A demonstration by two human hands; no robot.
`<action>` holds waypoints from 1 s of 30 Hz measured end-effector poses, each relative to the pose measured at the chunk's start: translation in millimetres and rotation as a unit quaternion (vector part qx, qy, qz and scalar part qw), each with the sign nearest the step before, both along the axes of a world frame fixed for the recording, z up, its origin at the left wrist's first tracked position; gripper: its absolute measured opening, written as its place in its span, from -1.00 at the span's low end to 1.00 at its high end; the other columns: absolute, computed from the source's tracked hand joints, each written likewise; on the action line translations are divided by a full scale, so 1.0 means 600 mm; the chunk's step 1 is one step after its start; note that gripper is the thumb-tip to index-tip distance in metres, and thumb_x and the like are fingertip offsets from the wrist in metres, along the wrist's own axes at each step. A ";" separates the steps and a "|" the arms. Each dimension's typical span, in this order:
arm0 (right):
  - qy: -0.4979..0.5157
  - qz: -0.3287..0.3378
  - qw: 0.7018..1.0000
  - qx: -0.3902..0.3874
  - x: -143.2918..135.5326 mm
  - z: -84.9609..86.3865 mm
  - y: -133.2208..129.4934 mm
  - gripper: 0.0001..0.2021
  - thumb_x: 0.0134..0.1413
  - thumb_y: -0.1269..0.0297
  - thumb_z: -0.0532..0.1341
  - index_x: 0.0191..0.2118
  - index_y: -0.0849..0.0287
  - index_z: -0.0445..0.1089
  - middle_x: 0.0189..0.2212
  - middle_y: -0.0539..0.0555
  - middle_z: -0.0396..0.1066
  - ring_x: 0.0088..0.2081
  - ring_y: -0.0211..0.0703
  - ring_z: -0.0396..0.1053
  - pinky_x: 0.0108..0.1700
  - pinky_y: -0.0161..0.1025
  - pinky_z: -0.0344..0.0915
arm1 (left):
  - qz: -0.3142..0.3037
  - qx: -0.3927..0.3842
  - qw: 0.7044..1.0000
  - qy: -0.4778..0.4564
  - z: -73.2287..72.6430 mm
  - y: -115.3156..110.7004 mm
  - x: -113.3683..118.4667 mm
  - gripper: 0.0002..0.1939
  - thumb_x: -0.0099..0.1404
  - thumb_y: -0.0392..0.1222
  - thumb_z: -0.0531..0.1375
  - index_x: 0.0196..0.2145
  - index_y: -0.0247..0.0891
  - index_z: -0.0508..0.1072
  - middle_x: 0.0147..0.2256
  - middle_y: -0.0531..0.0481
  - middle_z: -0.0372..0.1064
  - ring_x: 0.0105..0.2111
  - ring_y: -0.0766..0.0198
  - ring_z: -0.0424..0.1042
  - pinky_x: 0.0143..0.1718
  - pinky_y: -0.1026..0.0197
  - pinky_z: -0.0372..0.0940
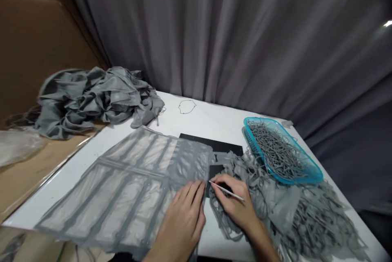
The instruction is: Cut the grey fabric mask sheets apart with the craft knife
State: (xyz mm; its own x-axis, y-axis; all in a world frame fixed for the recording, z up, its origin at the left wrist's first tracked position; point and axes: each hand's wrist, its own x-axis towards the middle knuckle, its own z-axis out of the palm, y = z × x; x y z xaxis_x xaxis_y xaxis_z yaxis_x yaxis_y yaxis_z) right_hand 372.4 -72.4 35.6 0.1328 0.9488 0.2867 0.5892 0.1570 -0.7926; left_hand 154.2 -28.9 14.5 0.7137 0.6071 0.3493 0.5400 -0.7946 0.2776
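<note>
A grey translucent sheet (113, 172) with rows of pale panels lies across the white table. My left hand (186, 213) rests flat on its right edge, fingers stretched forward and holding nothing. Just to the right, my right hand (234, 200) pinches a slim, pale pen-like tool (231, 193). The tool's tip points left at the sheet's edge, near the left fingertips; I cannot tell whether it touches. Partly under the sheet is a flat black board (228, 147). Tangled grey scraps (260, 192) lie beside and under my right hand.
A blue plastic basket (312, 172) of thin grey strips stands at the right, with more grey strips (324, 217) heaped in front. Crumpled grey sheets (101, 94) pile up at the back left, near cardboard (36, 41). A grey curtain (214, 37) hangs behind the table (211, 117).
</note>
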 end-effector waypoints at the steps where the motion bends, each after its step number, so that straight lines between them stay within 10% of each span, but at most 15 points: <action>1: -0.003 0.004 1.000 0.012 0.000 -0.001 0.000 -0.91 0.49 0.31 0.29 -0.12 0.05 0.57 -0.13 0.05 0.71 -0.09 -0.10 0.68 0.00 -0.25 0.52 | -0.001 0.004 1.000 0.004 -0.003 -0.001 0.001 -0.36 0.47 -0.37 0.12 0.47 -0.28 0.31 0.36 -0.19 0.50 0.29 -0.05 0.50 0.29 -0.10 0.41; 30: -0.221 0.051 0.967 0.114 0.002 -0.001 -0.009 -0.78 0.43 0.54 0.25 -0.07 0.07 0.59 -0.09 0.08 0.75 -0.11 -0.10 0.74 0.20 -0.15 0.63 | -0.018 0.050 0.999 -0.007 0.011 -0.009 0.007 -0.41 0.60 -0.30 0.02 0.51 -0.45 0.25 0.41 -0.24 0.45 0.35 -0.07 0.43 0.34 -0.11 0.23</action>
